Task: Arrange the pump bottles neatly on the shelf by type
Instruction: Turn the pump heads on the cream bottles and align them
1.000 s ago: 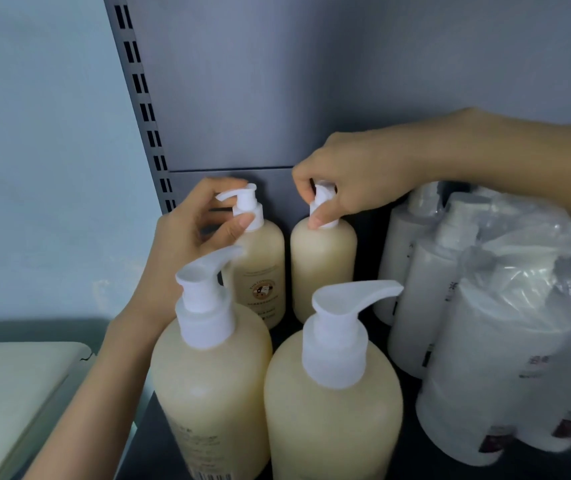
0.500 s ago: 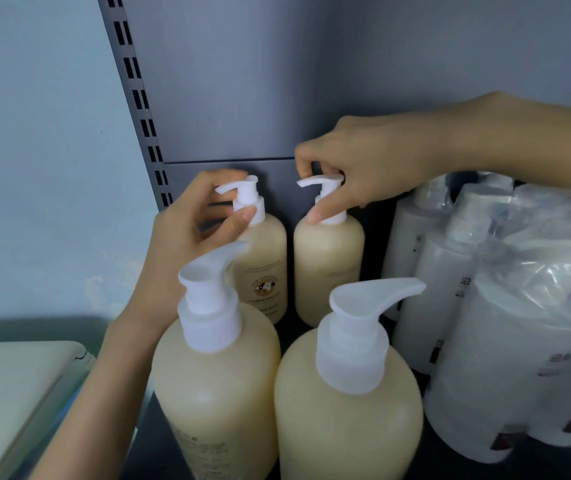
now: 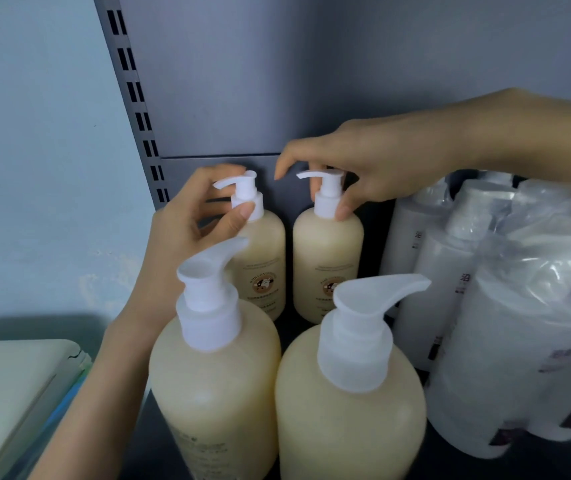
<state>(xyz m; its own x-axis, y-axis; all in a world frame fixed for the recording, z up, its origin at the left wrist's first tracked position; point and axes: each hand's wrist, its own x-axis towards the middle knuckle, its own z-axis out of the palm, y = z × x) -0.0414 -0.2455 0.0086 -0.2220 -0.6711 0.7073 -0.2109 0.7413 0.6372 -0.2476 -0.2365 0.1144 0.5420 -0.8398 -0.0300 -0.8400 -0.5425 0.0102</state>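
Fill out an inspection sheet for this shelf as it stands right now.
Surface: dark shelf, bare strips showing between bottles.
Job's things: four cream pump bottles in two rows; back-left bottle and back-right bottle show labels, spouts pointing left. Front-left bottle and front-right bottle spouts point right. White bottles grouped at right.
Clutter: plastic wrap over the nearest white bottles.
Grippers: left hand pinches back-left pump collar; right hand pinches back-right pump collar.
Cables: nothing seen.
Surroundings: slotted upright, grey back panel, pale wall, pale object lower left.
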